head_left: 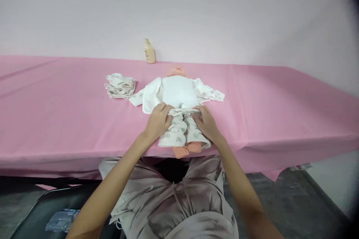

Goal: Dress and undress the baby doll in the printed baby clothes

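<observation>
A baby doll [180, 152] lies on its back, its feet toward me. It wears a white long-sleeved top [153, 95], spread wide at the sides, with white cloth across its chest. Patterned baby pants [176, 134] cover its legs, and the bare feet stick out below the hems. My left hand [159, 120] is closed on the left side of the pants' waistband. On the waistband's right side, my right hand [206, 122] grips the fabric with the thumb lying over the front. Some fingertips of both hands are hidden by the cloth.
A pink cloth [61, 115] covers the long table. Left of the doll sits a stack of folded white cloths [120, 86]. A pump bottle [149, 53] stands at the back against the white wall. A dark chair [30, 220] with a clear plastic item is at lower left.
</observation>
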The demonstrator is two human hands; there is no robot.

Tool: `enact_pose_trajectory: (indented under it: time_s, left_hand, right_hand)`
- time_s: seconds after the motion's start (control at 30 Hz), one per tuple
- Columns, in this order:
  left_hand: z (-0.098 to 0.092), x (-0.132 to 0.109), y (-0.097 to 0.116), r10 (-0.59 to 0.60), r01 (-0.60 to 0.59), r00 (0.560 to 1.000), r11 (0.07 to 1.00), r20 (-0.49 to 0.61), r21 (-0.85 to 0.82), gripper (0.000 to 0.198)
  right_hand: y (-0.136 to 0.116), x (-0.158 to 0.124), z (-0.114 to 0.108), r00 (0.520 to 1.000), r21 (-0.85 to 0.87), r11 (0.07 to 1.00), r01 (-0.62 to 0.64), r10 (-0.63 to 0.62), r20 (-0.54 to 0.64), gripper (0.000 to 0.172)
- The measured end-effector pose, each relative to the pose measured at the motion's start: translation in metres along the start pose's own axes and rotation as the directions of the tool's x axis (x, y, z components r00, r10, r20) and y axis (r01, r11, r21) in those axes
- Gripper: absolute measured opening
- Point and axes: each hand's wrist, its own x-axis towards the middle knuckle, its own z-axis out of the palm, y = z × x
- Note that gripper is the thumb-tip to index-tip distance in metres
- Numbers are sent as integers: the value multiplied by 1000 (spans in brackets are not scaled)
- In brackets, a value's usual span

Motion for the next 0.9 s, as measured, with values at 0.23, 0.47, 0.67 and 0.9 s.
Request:
enact_pose_trajectory:
  time_s: [0.23, 0.47, 0.67, 0.9]
  left_hand:
    - [-5, -45, 26, -111, 143, 987, 931, 113, -336, 54]
    - [17, -53, 35, -290, 217, 946, 897, -143, -386, 46]
    - [24, -52, 37, -328, 237, 914, 909, -238, -342, 30]
    - [19, -55, 42, -444, 401, 886, 878, -132, -262, 36]
  right_hand:
    - [-9, -29, -5, 988, 104, 989, -103, 90, 124, 56]
    - [-12, -32, 1, 995, 87, 991, -100, 102, -10, 63]
    - [-9, -32, 7, 988, 37, 999, -29, 35, -152, 35]
    - [-17, -37, 8, 979, 28, 995, -92, 96, -178, 35]
